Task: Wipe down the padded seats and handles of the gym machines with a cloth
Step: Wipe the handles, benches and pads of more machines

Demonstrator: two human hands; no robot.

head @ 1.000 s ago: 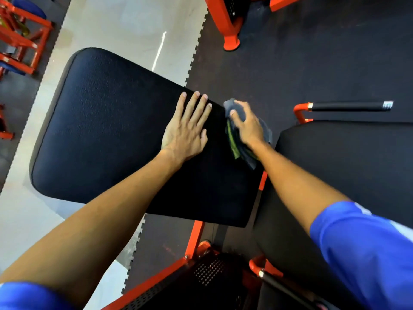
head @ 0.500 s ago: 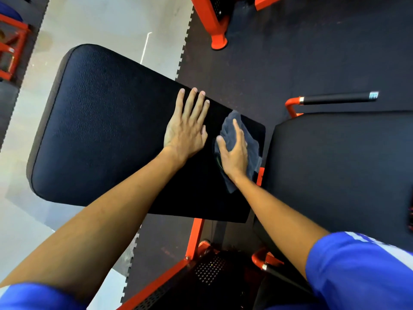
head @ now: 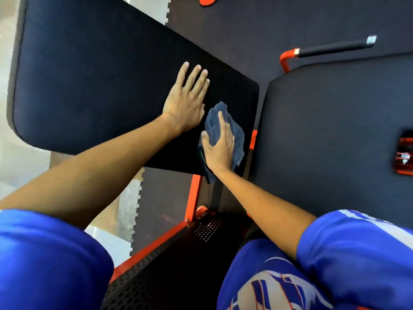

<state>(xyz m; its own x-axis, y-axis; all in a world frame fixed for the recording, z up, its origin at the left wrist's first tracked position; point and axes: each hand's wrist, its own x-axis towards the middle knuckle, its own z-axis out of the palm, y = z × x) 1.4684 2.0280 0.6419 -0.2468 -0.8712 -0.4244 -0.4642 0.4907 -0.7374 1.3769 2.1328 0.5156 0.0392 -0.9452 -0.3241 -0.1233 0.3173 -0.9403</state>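
A large black padded seat [head: 89, 81] fills the upper left. My left hand [head: 185, 101] lies flat on it, fingers straight. Just to its right, my right hand [head: 220, 146] presses a crumpled grey-blue cloth [head: 237, 133] flat against the pad near its right-hand near corner, fingers extended over the cloth. A second black pad [head: 330, 135] sits to the right. Beyond it, a black foam-covered handle [head: 330, 47] sticks out from an orange tube.
Orange frame bars [head: 194, 195] and a black perforated metal panel [head: 174, 269] run below the pads. An orange bracket [head: 404, 156] shows at the right edge. Dark rubber floor mats [head: 245, 25] meet pale flooring [head: 20, 166] on the left.
My right hand slid the cloth from the pad's far right edge toward me along the pad. The left hand stayed flat on the pad. The view has closed in on the pads.
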